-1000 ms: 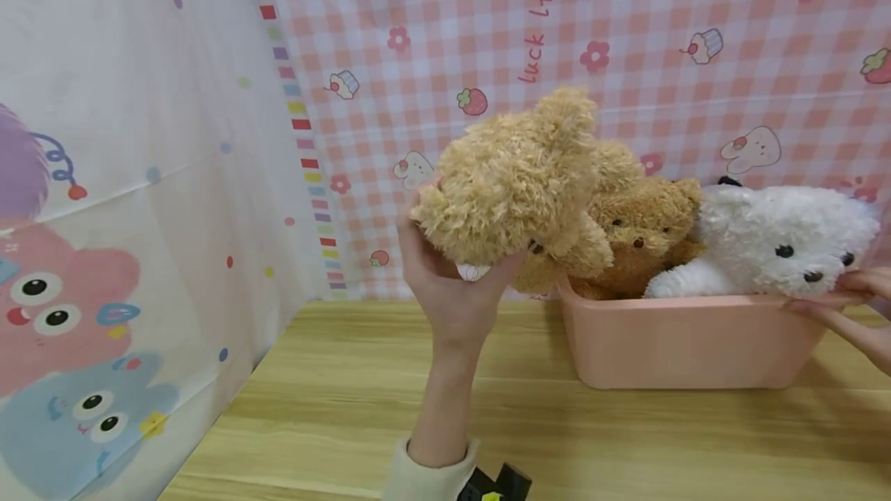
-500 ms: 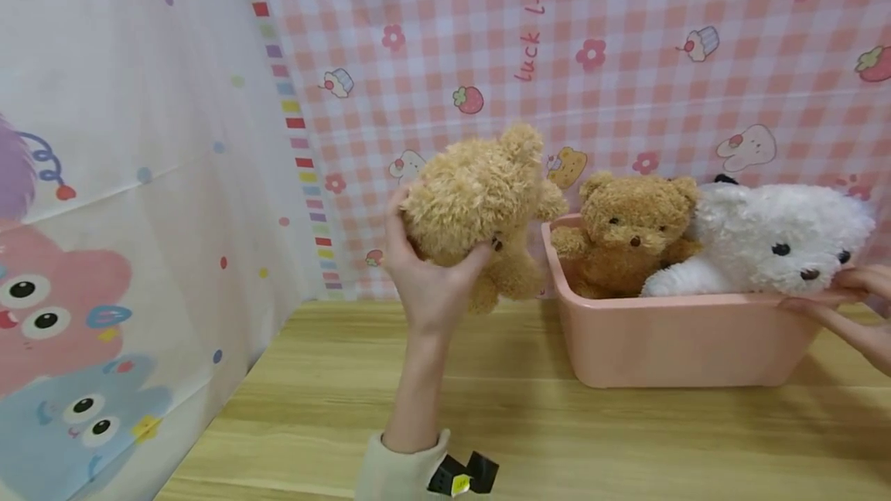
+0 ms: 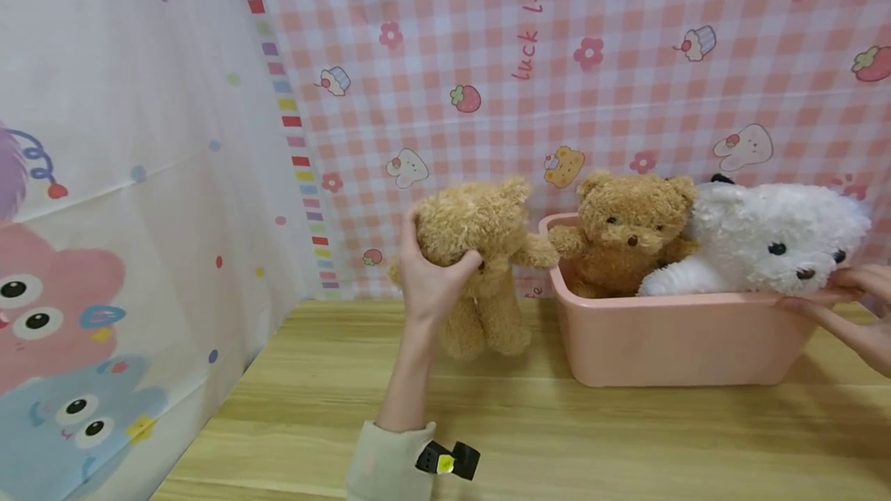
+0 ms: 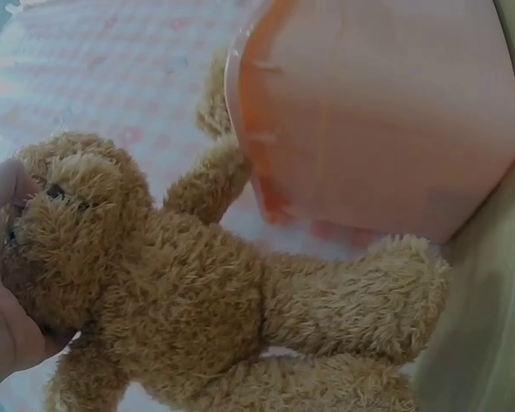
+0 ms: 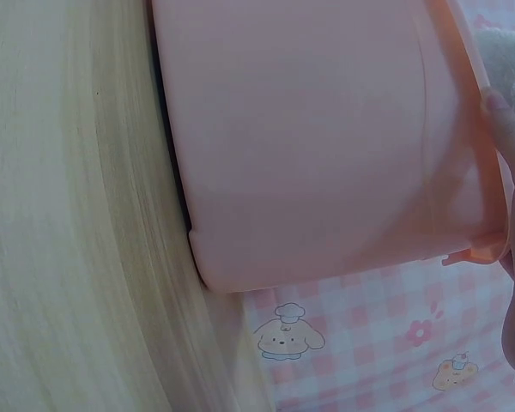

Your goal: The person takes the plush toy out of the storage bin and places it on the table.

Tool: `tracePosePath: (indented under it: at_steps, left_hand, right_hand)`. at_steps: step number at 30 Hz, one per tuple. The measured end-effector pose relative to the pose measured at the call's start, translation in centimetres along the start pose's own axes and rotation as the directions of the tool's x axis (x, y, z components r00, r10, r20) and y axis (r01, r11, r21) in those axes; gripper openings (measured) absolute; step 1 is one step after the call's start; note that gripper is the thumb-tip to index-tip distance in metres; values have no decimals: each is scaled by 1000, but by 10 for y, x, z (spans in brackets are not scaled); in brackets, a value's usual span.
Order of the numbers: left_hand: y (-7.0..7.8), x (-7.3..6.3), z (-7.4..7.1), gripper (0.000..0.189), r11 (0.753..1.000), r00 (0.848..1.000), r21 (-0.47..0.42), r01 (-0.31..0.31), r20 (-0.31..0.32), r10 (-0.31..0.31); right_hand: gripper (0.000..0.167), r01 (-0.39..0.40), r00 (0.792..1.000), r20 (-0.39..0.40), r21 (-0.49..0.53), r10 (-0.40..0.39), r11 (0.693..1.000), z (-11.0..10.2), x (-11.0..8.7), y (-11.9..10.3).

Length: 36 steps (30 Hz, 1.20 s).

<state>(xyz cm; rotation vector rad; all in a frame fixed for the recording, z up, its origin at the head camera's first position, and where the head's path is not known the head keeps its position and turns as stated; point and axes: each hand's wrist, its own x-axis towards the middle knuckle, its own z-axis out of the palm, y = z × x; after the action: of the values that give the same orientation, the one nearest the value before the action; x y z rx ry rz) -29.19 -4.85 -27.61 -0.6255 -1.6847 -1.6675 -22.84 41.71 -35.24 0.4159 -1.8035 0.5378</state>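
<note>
My left hand (image 3: 433, 281) grips a light tan teddy bear (image 3: 473, 226) by the head, thumb across its face. The bear hangs upright left of a pink plastic bin (image 3: 682, 342), its legs low over the table; whether the feet touch is hard to tell. In the left wrist view, the bear's arm (image 4: 210, 176) reaches to the bin's side. At the bin's right end my right hand (image 3: 852, 319) pinches the rim, its thumb (image 5: 506, 129) on the outer wall. A darker brown teddy bear (image 3: 629, 234) and a white plush bear (image 3: 786, 234) sit in the bin.
The wooden table (image 3: 292, 416) runs in front of and left of the bin. Behind it hangs a pink checked cloth (image 3: 445, 29), and a white printed cloth (image 3: 174, 238) closes the left side. A dark ear tip shows behind the white plush.
My left hand has brought the tan teddy bear down and left, away from the bin's left end, turning it more upright. The right hand stays on the rim.
</note>
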Motion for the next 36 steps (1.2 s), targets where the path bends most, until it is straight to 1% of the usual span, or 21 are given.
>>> tracePosePath:
  at_steps: [2,5,7,9,10,13,16,17,18,21,23,24,25,27,29,32,34,36]
  left_hand:
    - [-7,0,-3,72,999,999,6,32,15,-32]
    - [-17,0,-6,71,994,993,33,106,51,-108]
    - [-23,-1,-8,72,986,984,64,153,79,-157]
    - [-29,-3,-9,75,977,972,84,198,114,-206]
    - [-31,-3,-10,76,974,966,90,210,132,-221]
    - [-35,-4,-11,78,967,952,105,234,179,-250]
    - [-39,-4,-11,77,964,942,121,235,217,-257]
    - [-40,-4,-12,77,961,937,139,241,225,-267]
    - [-42,-4,-12,77,957,932,158,243,234,-276]
    - [-48,-6,-14,77,938,913,225,262,258,-317]
    - [-54,-7,-15,79,920,897,277,278,267,-352]
    - [-57,-8,-15,80,916,893,288,279,273,-358]
    - [-59,-9,-16,81,913,889,295,282,278,-365]
    - [-63,-10,-16,82,914,885,295,278,290,-363]
    - [-66,-10,-16,82,921,889,285,265,298,-348]
    - [-68,-11,-15,81,928,894,272,256,299,-334]
    - [-69,-11,-15,80,929,897,271,254,294,-331]
    - [-70,-11,-13,84,927,904,282,248,275,-326]
  right_hand:
    - [89,1,1000,2,6,-1,1000,1,0,-1]
    - [91,-6,1000,16,1,6,1000,0,-1,-2]
    - [92,-8,1000,25,-12,8,1000,0,-1,-2]
    - [93,-7,1000,22,-12,8,1000,0,-2,-2]
    - [92,-8,1000,18,-10,8,1000,1,-2,-2]
    - [90,0,1000,14,4,0,1000,1,-2,-1]
    - [90,13,1000,23,13,-13,1000,1,-2,-1]
    - [81,23,999,28,23,-24,999,0,-2,1]
    - [81,24,999,29,24,-25,999,0,-2,1]
    - [81,19,999,31,36,-20,999,0,-3,1]
    - [80,7,999,31,38,-9,999,0,-3,-1]
    - [89,-5,1000,31,28,4,1000,0,-3,-2]
    - [90,-11,999,31,26,11,1000,0,-3,-4]
    - [91,-25,999,36,-5,25,1000,-1,-3,-6]
    - [93,-35,998,47,-37,37,999,-2,-2,-8]
    - [92,-28,998,53,-44,30,999,-3,-1,-10]
    - [91,-13,999,49,-33,15,999,-2,0,-9]
    - [90,5,999,34,-3,-5,1000,-1,0,-7]
